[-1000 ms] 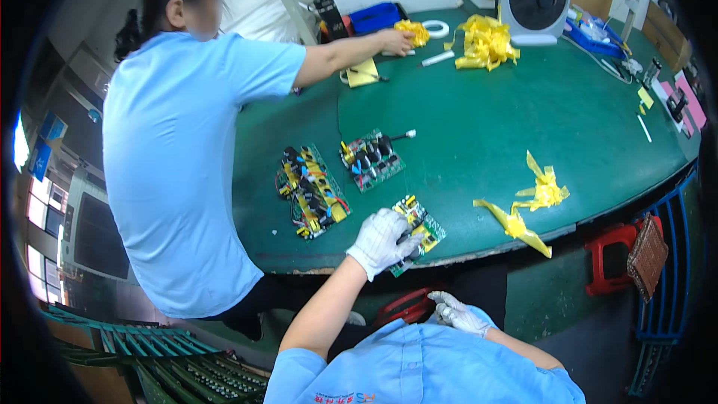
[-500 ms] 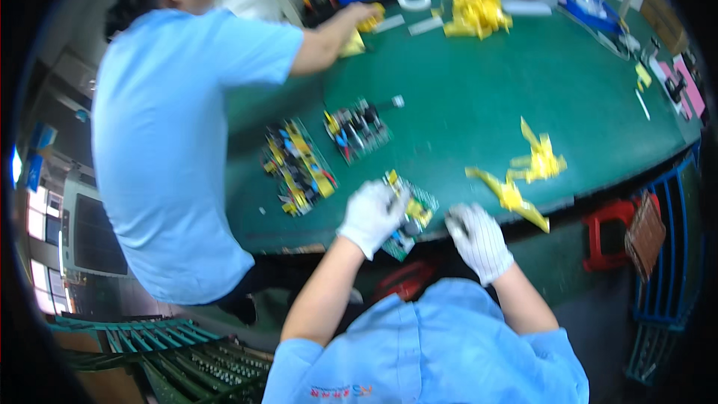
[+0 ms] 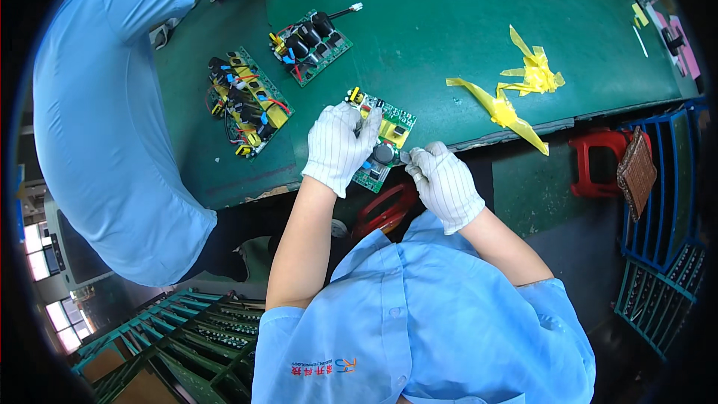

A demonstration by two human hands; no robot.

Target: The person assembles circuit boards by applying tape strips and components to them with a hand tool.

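My left hand (image 3: 334, 147), in a white striped glove, holds a green circuit board (image 3: 399, 121) by its left side, tilted at the table's near edge. The board carries yellow parts and a round black component (image 3: 384, 153). Beside its lower right edge my gloved right hand (image 3: 446, 185) is closed in a pinch. A small greyish piece (image 3: 404, 157) shows at those fingertips, too small to name. Farther left on the table lie two more boards: one with black cylinders and a cable (image 3: 313, 43), another with yellow-wrapped parts (image 3: 250, 101).
Crumpled yellow tape (image 3: 537, 71) and a long strip of it (image 3: 502, 111) lie on the green table (image 3: 434, 37). A co-worker in a blue shirt (image 3: 112, 120) stands at the left. A red stool (image 3: 594, 161) and blue racks (image 3: 662, 202) are at the right.
The view has shifted, so the table sits higher in the picture. My right hand has come up to the board's lower right edge. My left hand still grips the board.
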